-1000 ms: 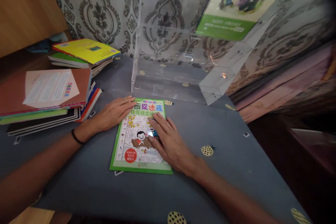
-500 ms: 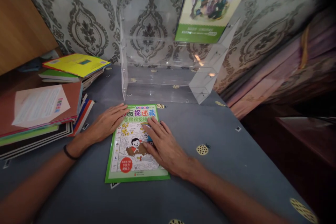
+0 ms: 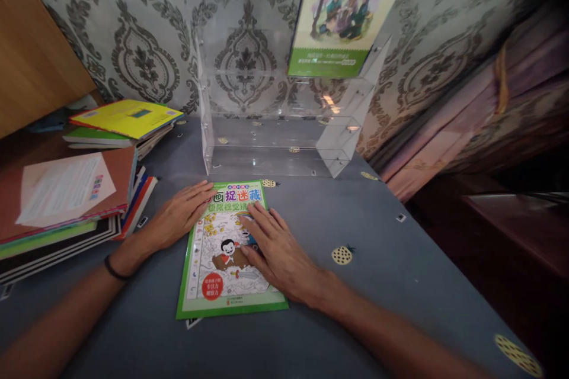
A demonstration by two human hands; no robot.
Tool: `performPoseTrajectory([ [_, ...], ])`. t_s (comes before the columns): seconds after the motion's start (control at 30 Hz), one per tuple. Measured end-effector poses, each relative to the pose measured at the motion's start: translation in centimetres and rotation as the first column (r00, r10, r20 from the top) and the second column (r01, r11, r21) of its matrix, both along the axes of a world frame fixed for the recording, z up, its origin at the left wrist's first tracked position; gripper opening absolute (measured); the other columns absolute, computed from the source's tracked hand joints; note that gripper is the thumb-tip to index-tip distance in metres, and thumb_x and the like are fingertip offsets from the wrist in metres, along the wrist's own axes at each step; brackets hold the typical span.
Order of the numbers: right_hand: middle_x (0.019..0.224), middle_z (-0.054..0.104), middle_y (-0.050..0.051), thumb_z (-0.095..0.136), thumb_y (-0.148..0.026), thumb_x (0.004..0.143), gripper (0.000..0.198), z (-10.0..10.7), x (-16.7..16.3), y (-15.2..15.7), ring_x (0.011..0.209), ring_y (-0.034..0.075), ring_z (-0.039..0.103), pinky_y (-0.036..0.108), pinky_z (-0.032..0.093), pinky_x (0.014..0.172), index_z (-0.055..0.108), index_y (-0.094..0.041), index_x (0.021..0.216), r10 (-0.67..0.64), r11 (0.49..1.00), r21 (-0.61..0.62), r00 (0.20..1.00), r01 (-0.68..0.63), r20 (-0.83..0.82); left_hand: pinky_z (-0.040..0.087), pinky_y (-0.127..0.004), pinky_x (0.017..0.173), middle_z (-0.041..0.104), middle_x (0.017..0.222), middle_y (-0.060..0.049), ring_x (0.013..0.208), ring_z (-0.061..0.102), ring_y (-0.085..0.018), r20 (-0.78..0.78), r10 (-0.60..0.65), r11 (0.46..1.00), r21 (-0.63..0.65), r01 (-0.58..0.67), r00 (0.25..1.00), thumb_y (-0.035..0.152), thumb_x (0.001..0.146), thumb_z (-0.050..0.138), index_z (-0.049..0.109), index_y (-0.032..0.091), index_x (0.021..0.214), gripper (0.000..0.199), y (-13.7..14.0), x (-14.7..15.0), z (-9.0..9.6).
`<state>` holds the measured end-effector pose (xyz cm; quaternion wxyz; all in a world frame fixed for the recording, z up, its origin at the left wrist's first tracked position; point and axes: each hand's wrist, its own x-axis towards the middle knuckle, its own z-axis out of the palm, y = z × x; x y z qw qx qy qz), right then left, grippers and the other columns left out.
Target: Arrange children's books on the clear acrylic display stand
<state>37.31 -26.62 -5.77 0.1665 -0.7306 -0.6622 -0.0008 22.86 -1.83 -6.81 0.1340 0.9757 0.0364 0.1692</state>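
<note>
Hands unmoved since before | left hand (image 3: 180, 215), right hand (image 3: 278, 249) spread flat on green-edged book (image 3: 222, 284) | bare cloth (image 3: 377, 272) rightward

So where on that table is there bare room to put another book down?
Bare cloth lies right of the green book, toward the table's right edge, and in front of it, between the forearms. The left is crowded with book stacks; the clear rack fills the back.

Two bare forearms are showing, with no sleeves reaching into view. The left hand (image 3: 180, 216) is wearing a thin black band (image 3: 114, 271) around its wrist, while the right hand (image 3: 278, 251) is wearing no ring, watch or glove.
</note>
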Motion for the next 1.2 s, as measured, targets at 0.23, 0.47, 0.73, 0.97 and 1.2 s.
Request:
performPoseTrajectory([
  [0.23,0.157,0.046,0.019,0.047,-0.036,0.105,0.048,0.1,0.0,0.0,0.15,0.034,0.037,0.058,0.038,0.12,0.05,-0.011,0.146,0.003,1.0,-0.008,1.0,-0.003,-0.011,0.041,-0.049,0.121,0.058,0.15,-0.011,0.145,0.048,-0.024,0.004,-0.002,1.0,-0.003,0.002,1.0,0.041,0.108,0.032,0.06,0.016,0.14,0.049,0.0,0.0,0.0],
  [0.47,0.158,0.044,0.019,0.047,-0.036,0.105,0.048,0.2,0.1,0.0,0.152,0.033,0.034,0.059,0.035,0.121,0.047,-0.014,0.148,0.006,1.0,-0.03,0.999,-0.007,-0.038,0.041,-0.049,0.121,0.057,0.151,-0.01,0.145,0.047,-0.023,-0.012,0.005,1.0,-0.001,-0.005,1.0,0.043,0.109,0.03,0.059,0.017,0.14,0.051,-0.1,0.0,0.1],
  [0.73,0.159,0.044,0.019,0.046,-0.037,0.106,0.048,0.0,0.0,0.0,0.153,0.033,0.031,0.061,0.034,0.121,0.049,-0.014,0.147,0.001,1.0,-0.003,0.998,-0.001,-0.068,0.03,-0.057,0.124,0.051,0.156,-0.008,0.15,0.04,-0.026,-0.11,0.043,0.999,-0.011,-0.045,0.993,0.049,0.107,0.031,0.056,0.021,0.145,0.053,-0.5,-0.1,0.9],
  [0.97,0.157,0.046,0.019,0.044,-0.038,0.106,0.047,0.2,0.0,-0.1,0.153,0.033,0.032,0.061,0.036,0.12,0.05,-0.014,0.145,0.012,1.0,-0.005,0.997,-0.012,-0.074,0.026,-0.057,0.125,0.048,0.158,-0.009,0.151,0.038,-0.025,-0.105,-0.045,0.999,-0.016,0.044,0.993,0.049,0.107,0.034,0.048,0.022,0.151,0.053,-3.0,0.5,1.6],
  [1.2,0.156,0.047,0.018,0.043,-0.039,0.107,0.046,0.1,0.1,-0.1,0.154,0.031,0.03,0.06,0.035,0.121,0.049,-0.016,0.146,0.015,1.0,-0.007,0.997,-0.016,-0.077,0.027,-0.056,0.125,0.049,0.158,-0.011,0.15,0.041,-0.024,-0.163,-0.085,0.996,0.011,0.088,0.983,0.052,0.107,0.035,0.046,0.021,0.152,0.055,-2.9,0.6,0.9],
])
